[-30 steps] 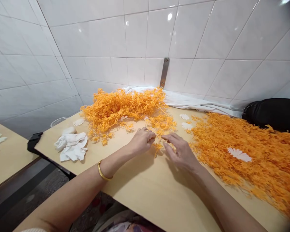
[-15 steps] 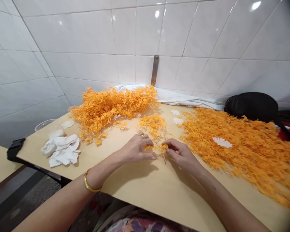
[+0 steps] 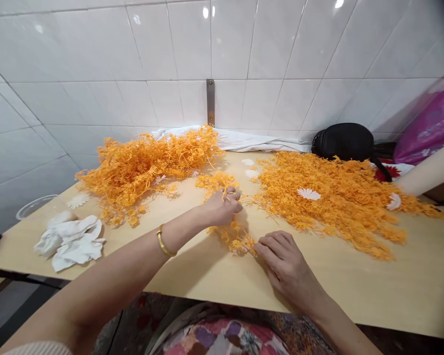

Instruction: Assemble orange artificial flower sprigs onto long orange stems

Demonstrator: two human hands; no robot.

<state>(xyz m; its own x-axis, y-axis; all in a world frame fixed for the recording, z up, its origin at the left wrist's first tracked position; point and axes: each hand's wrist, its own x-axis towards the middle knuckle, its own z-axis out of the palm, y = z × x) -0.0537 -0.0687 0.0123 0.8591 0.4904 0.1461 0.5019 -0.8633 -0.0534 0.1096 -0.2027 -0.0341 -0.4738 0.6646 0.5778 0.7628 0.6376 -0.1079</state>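
The left hand (image 3: 222,208) seems to pinch an orange sprig (image 3: 231,238), the right hand (image 3: 288,261) lies loosely at its end, and a hard tug could snag the right heap (image 3: 329,207).

We can't make out what the left hand (image 3: 223,208) has under its curled fingers, and over at the far right that magenta bundle (image 3: 431,121) is a blur, running off the frame!

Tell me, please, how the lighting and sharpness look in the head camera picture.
In the head view, glare spots sit on the white wall tiles, the lens bows the tile lines near the edges, the pink bag at right is blurred, and the left hand and right hand cast shadows on the table.
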